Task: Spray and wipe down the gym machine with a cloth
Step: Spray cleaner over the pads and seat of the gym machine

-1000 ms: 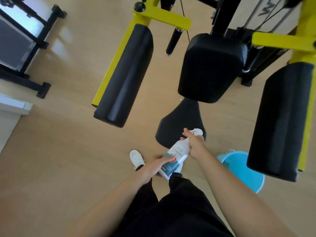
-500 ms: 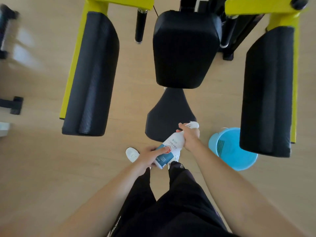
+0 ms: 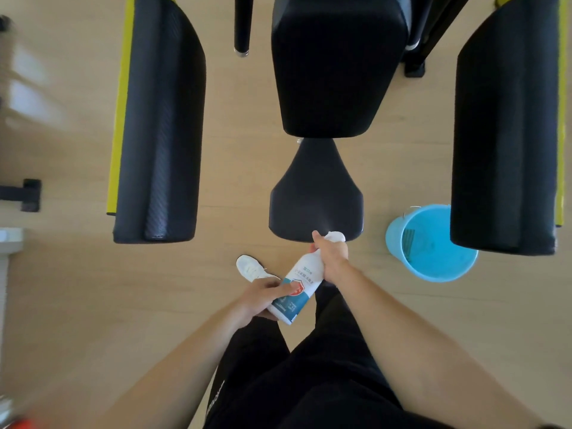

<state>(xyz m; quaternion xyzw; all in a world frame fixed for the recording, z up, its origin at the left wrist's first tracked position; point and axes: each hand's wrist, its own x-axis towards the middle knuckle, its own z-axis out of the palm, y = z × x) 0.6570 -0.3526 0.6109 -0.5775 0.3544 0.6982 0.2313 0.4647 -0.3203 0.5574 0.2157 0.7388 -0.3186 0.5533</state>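
A white spray bottle point(image 3: 296, 284) with a blue and red label is held tilted in both hands, just in front of the black seat pad point(image 3: 315, 193) of the gym machine. Its base is gripped by the left hand point(image 3: 263, 297); its neck and spray head are wrapped by the right hand point(image 3: 332, 257). A blue bucket point(image 3: 433, 249) stands on the wooden floor point(image 3: 77, 274), right of the seat. A white shoe point(image 3: 252, 267) is seen below the bottle.
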